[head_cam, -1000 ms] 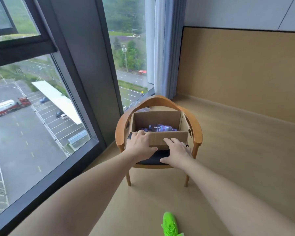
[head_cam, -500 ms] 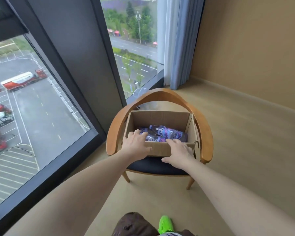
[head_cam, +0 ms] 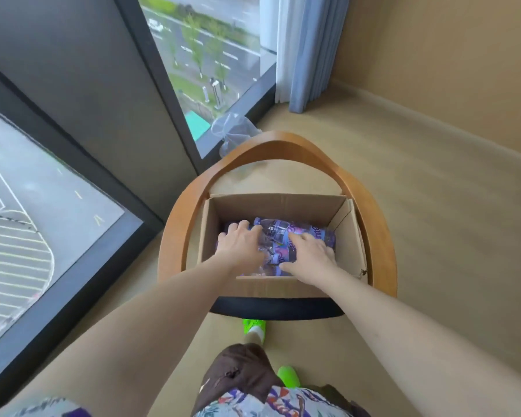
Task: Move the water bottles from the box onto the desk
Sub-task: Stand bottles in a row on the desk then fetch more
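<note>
Looking down from my head camera, I have both arms reaching into the cardboard box (head_cam: 278, 206), which sits on the dark seat of a wooden chair (head_cam: 370, 206) by the window (head_cam: 205, 64) — a handy height, so I only lean a little. The water bottles (head_cam: 283, 236) lie on their sides at the bottom of the box, purple labels up, packed close together. My left hand (head_cam: 242, 243) rests palm-down on the left-side bottles with fingers spread, not closed on anything. My right hand (head_cam: 309, 255) lies flat over the right-side ones, fingers loosely curled; whether it has a real hold I cannot tell, since the hand covers the contact. No bottle is out yet, and the desk is not in view — I judge it is somewhere behind or beside me.
</note>
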`<state>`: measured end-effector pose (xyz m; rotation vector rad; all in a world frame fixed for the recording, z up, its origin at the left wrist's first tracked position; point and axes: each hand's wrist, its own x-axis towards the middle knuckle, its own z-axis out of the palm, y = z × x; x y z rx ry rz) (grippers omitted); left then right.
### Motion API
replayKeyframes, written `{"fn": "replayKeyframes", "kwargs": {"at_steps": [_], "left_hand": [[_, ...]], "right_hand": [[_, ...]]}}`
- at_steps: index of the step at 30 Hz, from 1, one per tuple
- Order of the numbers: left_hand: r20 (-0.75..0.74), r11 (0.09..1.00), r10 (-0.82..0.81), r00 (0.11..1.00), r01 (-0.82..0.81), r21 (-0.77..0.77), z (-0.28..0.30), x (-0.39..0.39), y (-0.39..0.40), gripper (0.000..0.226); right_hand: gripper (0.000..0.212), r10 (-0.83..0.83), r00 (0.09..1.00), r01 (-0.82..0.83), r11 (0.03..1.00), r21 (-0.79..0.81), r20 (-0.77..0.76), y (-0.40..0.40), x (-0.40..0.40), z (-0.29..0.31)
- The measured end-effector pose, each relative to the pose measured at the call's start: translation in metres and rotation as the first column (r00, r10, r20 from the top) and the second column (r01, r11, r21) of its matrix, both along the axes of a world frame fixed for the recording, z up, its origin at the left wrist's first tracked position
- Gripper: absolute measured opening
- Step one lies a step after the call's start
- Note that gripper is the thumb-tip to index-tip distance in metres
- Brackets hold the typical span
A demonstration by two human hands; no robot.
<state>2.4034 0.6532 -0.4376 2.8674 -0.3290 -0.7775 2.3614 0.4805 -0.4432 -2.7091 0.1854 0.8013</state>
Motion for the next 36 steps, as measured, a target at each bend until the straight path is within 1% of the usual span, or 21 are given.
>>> {"fn": "replayKeyframes", "kwargs": {"at_steps": [3, 6, 10, 12, 14, 18, 22, 25, 28, 31, 33, 36], "left_hand": [[-0.085, 0.998, 0.043, 0.995, -0.047, -0.045, -0.030, 0.034, 0.003, 0.054], [-0.191, 0.998, 0.035, 0.981, -0.045, -0.050, -0.063, 0.053, 0.009, 0.061], [-0.276, 0.998, 0.004, 0.961, -0.022, -0.062, -0.105, 0.068, 0.020, 0.076], [-0.291, 0.998, -0.029, 0.956, 0.012, -0.062, -0.123, 0.073, 0.026, 0.083], [-0.301, 0.996, -0.089, 0.949, 0.078, -0.047, -0.137, 0.075, 0.032, 0.086], [-0.306, 0.973, -0.221, 0.926, 0.228, -0.013, -0.162, 0.072, 0.035, 0.078], [-0.300, 0.960, -0.254, 0.919, 0.278, 0.038, -0.177, 0.065, 0.029, 0.073], [-0.312, 0.942, -0.304, 0.900, 0.333, 0.042, -0.184, 0.067, 0.024, 0.074], [-0.305, 0.937, -0.323, 0.896, 0.347, 0.027, -0.190, 0.069, 0.023, 0.073], [-0.285, 0.949, -0.299, 0.911, 0.315, 0.012, -0.195, 0.067, 0.023, 0.068], [-0.285, 0.954, -0.286, 0.915, 0.300, 0.006, -0.195, 0.066, 0.023, 0.066], [-0.309, 0.955, -0.280, 0.909, 0.296, 0.005, -0.192, 0.069, 0.023, 0.064]], "right_hand": [[0.084, -0.015, 0.997, 0.014, 1.000, -0.009, -0.069, 0.008, 0.038, -0.027], [0.081, -0.026, 0.992, 0.023, 1.000, -0.019, -0.123, 0.017, 0.067, -0.058], [0.077, -0.031, 0.997, 0.023, 0.994, -0.111, -0.076, 0.025, 0.087, -0.096], [0.081, -0.008, 0.998, -0.002, 0.985, -0.170, -0.059, 0.028, 0.092, -0.111], [0.085, 0.006, 0.998, -0.019, 0.980, -0.199, -0.066, 0.029, 0.098, -0.122], [0.086, -0.046, 0.995, 0.028, 0.980, -0.197, -0.091, 0.032, 0.107, -0.140], [0.092, -0.041, 0.998, 0.026, 0.963, -0.268, -0.050, 0.038, 0.102, -0.154], [0.091, -0.037, 0.999, 0.033, 0.949, -0.314, -0.009, 0.035, 0.102, -0.165], [0.084, -0.064, 0.998, 0.056, 0.951, -0.305, -0.017, 0.031, 0.111, -0.173], [0.073, -0.090, 0.996, 0.079, 0.956, -0.282, -0.027, 0.029, 0.118, -0.179], [0.074, -0.097, 0.994, 0.080, 0.961, -0.265, -0.051, 0.027, 0.116, -0.182], [0.075, -0.035, 0.998, 0.019, 0.963, -0.268, -0.057, 0.026, 0.111, -0.182]]}}
